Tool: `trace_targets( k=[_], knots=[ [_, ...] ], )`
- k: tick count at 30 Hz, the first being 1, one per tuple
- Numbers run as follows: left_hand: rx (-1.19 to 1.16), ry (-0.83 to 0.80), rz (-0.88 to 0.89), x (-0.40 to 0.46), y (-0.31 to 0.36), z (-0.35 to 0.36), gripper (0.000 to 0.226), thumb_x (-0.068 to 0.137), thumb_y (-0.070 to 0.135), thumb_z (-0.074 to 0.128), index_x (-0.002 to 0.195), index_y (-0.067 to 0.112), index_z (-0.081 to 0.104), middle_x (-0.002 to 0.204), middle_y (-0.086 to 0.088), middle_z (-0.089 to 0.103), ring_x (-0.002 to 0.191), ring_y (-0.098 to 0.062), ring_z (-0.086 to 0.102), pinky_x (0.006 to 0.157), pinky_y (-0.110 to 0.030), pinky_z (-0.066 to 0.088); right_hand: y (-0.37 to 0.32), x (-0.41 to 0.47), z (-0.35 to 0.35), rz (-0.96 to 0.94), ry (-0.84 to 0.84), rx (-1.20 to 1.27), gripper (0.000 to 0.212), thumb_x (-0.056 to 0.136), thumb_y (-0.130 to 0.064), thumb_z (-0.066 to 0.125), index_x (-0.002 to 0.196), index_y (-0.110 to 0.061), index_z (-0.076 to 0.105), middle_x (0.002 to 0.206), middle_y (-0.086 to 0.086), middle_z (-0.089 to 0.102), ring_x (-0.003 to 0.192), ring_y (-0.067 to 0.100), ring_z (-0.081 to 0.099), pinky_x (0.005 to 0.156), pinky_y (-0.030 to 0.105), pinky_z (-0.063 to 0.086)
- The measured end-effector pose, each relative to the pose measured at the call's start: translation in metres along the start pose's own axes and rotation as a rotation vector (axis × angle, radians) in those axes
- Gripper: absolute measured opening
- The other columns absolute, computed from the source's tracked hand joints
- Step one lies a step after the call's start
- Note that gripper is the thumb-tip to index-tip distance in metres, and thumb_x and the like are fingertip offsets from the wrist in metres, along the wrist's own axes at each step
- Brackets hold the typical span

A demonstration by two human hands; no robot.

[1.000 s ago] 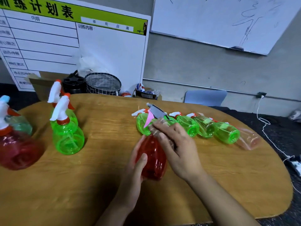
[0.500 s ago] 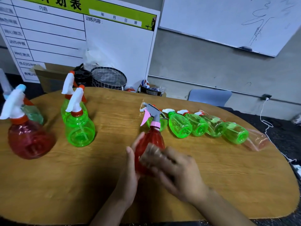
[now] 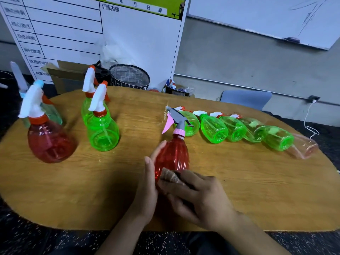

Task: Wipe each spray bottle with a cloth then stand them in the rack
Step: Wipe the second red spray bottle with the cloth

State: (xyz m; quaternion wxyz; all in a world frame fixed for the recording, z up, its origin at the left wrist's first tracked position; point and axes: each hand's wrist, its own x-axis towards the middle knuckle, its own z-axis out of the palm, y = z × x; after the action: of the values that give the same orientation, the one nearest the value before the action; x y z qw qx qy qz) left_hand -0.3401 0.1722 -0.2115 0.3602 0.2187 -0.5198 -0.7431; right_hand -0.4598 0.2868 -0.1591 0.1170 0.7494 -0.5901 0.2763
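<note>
Red spray bottle [image 3: 172, 157] is steadied upright on table [image 3: 239, 190] by flat-fingered left hand [image 3: 147, 188]; small cloth [image 3: 170, 176] is pressed against it by curled right hand [image 3: 198, 197].

Left hand [image 3: 147, 188] upright, fingers straight, right hand [image 3: 200, 196] fingers curled in a grip

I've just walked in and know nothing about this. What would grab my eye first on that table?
Front and centre, two hands work on a red spray bottle: the left hand steadies its side while the right hand presses a small cloth against its lower body. Behind it to the right, a row of green bottles lies on its sides across the wooden table. At the left, a red bottle and two green ones stand upright.
</note>
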Motion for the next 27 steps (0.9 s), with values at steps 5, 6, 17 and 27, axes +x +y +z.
trace_targets(
  k=[5,6,17,27],
  knots=[
    [-0.069,-0.044,-0.012,-0.005,0.001,0.001,0.073,0.089,0.086,0.035,0.149,0.050,0.054,0.154,0.004,0.060,0.135,-0.027,0.064,0.083,-0.051,0.062,0.020,0.035,-0.013,0.411,0.229,-0.003,0.035,0.104,-0.045,0.053,0.135,-0.036,0.068,0.092,-0.016,0.040,0.074,0.008,0.055,0.058,0.036,0.051],
    [-0.070,-0.051,-0.007,-0.005,0.002,0.001,0.078,0.088,0.090,0.038,0.151,0.047,0.052,0.155,0.004,0.059,0.135,-0.027,0.064,0.081,-0.051,0.062,0.023,0.041,-0.009,0.450,0.225,-0.003,0.036,0.105,-0.047,0.051,0.135,-0.038,0.068,0.092,-0.015,0.043,0.076,0.010,0.058,0.060,0.038,0.053],
    [-0.036,-0.018,-0.006,-0.005,0.001,0.000,0.073,0.095,0.081,0.028,0.152,0.044,0.053,0.155,-0.002,0.060,0.145,-0.027,0.055,0.122,-0.055,0.039,-0.005,-0.010,0.009,0.009,0.051,0.005,0.032,0.102,-0.027,0.065,0.133,-0.027,0.073,0.100,0.000,0.062,0.075,0.018,0.060,0.061,0.031,0.055],
    [0.009,0.013,0.036,-0.007,0.004,-0.003,0.067,0.082,0.060,0.078,0.145,0.054,0.055,0.145,0.006,0.065,0.132,-0.031,0.065,0.092,-0.068,0.059,0.024,0.042,-0.006,0.584,0.348,0.131,0.024,0.102,-0.039,0.059,0.120,-0.037,0.075,0.092,-0.008,0.064,0.086,0.006,0.063,0.074,0.039,0.053]
  ],
)
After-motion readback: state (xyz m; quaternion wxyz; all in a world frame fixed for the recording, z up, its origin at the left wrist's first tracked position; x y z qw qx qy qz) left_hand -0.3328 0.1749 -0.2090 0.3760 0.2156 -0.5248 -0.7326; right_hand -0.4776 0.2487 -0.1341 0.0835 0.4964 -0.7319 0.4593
